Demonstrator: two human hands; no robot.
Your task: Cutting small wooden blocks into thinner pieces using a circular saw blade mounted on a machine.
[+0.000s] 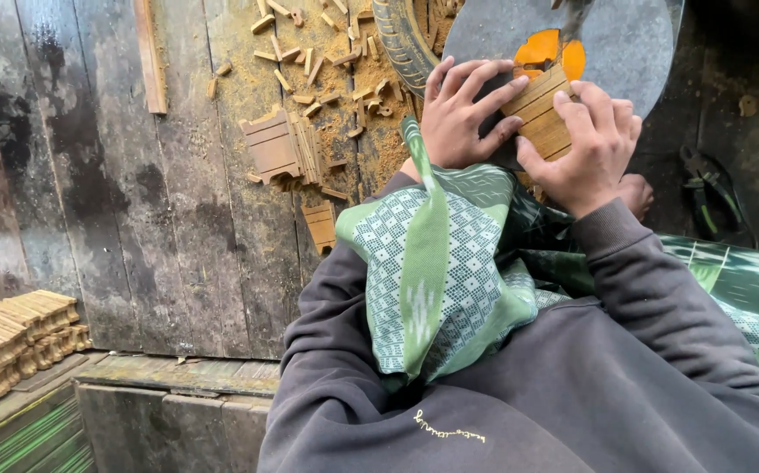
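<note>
Head view: wooden block (pixel 539 112) (grooved) between both hands.

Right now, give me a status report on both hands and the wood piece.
Left hand and right hand both grip the grooved wood block. Block pressed at the grey disc. Green patterned cloth bunched just below the wrists.

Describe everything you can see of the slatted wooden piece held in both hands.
The wooden piece is a small, light tan block of parallel slats or grooves, looking like cut bamboo or wood. It lies tilted, its far end raised toward an orange patch on the round grey disc. The left hand spreads its fingers over the near left edge; the right hand clamps the right side, thumb along the lower edge. Its underside and lower end are hidden by the hands.
</note>
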